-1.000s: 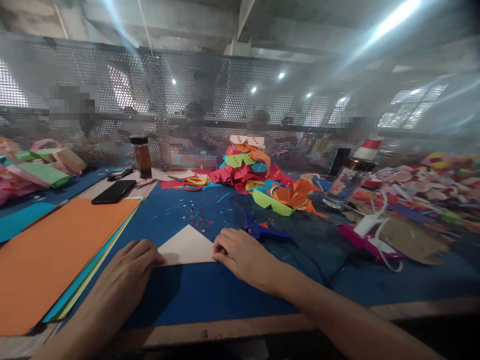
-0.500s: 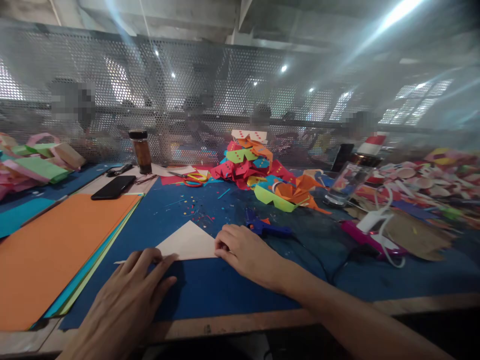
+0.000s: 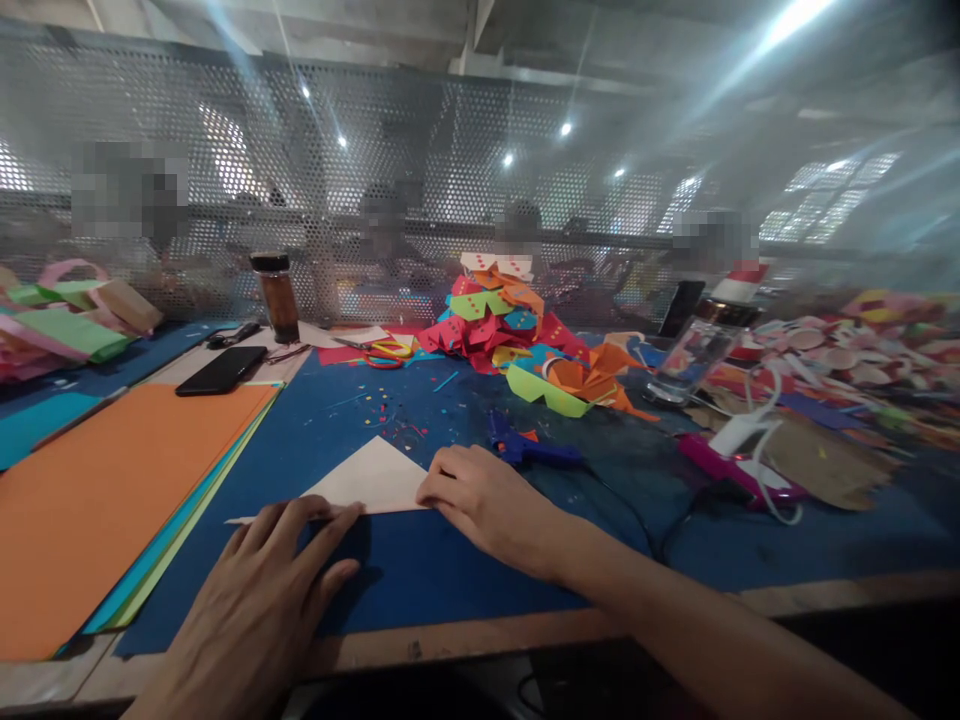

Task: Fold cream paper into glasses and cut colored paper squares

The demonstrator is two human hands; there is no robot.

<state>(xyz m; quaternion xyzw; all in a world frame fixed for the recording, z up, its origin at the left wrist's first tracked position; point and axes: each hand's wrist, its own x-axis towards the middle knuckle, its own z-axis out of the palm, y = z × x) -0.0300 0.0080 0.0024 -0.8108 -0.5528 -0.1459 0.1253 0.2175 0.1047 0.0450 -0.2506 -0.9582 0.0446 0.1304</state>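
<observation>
One folded whitish sheet lies near-centre on the blue tabletop; L hand presses its near edge w/ fingers spread, R hand has fingers closed on its right side. Poss. trouble: uneven L/R pressure could skew the fold. Glue gun sits just far of R hand; if hot, a careless reach might burn skin.

Folded white paper partly hidden beneath the left fingers, orange sheet cut off at left edge
</observation>
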